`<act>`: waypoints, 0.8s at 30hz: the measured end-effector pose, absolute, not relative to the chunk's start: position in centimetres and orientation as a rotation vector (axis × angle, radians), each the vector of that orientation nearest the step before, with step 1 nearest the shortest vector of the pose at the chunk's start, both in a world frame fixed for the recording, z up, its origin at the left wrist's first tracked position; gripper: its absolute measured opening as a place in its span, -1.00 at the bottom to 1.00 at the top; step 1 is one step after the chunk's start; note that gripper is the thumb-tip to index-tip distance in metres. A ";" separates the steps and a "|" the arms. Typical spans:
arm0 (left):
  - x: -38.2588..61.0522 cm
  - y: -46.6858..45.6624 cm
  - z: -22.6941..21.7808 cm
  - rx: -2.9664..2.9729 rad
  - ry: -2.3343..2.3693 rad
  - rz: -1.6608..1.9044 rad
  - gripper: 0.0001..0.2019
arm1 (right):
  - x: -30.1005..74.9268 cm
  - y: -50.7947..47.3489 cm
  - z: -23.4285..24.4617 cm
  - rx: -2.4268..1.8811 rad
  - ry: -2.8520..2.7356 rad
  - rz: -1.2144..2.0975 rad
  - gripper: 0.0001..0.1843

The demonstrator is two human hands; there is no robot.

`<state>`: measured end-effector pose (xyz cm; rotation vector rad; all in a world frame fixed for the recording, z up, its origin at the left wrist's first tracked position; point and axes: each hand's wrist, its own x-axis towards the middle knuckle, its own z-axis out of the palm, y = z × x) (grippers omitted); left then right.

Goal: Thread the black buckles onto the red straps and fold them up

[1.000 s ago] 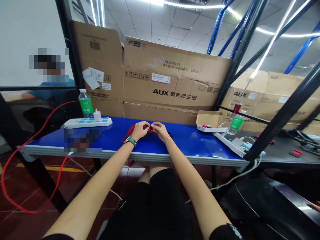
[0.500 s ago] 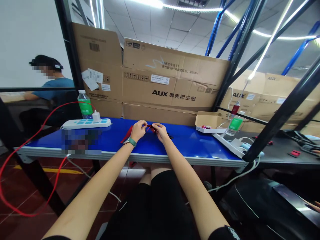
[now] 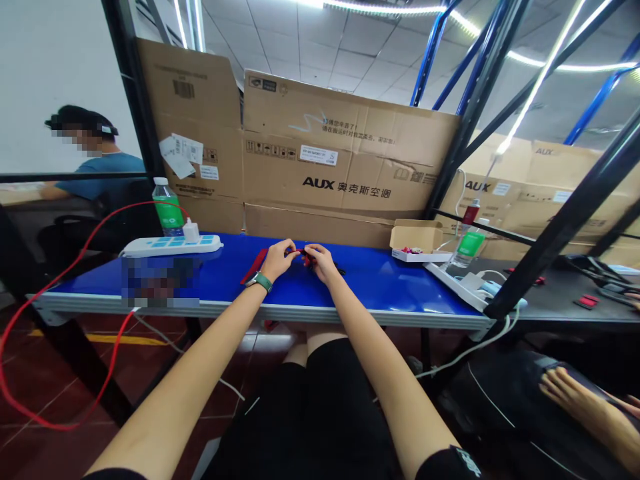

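Observation:
Both my hands meet over the middle of the blue table (image 3: 380, 287). My left hand (image 3: 278, 259), with a green watch on the wrist, pinches one end of a small red item (image 3: 299, 252). My right hand (image 3: 320, 261) pinches its other end, fingers closed. The item is too small to name beyond red with a dark part. A flat red piece (image 3: 253, 267) lies on the table just left of my left wrist.
A white power strip (image 3: 170, 245) and a green-labelled bottle (image 3: 166, 208) stand at the back left. A small open cardboard box (image 3: 419, 241) with red bits and another bottle (image 3: 469, 244) sit at the right. Large cartons (image 3: 340, 160) wall the back. Another person's hand (image 3: 580, 400) shows at lower right.
My hands stay together on the red item with only small finger shifts. Another person's hand has come into view at the lower right.

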<state>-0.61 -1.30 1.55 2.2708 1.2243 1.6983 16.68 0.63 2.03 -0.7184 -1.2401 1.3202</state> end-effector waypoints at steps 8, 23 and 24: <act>-1.1 -0.9 1.3 2.113 1.238 1.770 -0.88 | 16.6 -0.5 2.4 -0.733 -1.326 1.443 -0.51; -0.9 -0.7 1.8 1.968 1.313 1.956 -0.88 | 15.0 -0.5 2.5 -0.689 -1.378 1.263 -0.58; -1.0 -0.6 1.8 1.976 1.324 1.953 -0.88 | 15.1 -0.3 2.3 -0.697 -1.389 1.249 -0.59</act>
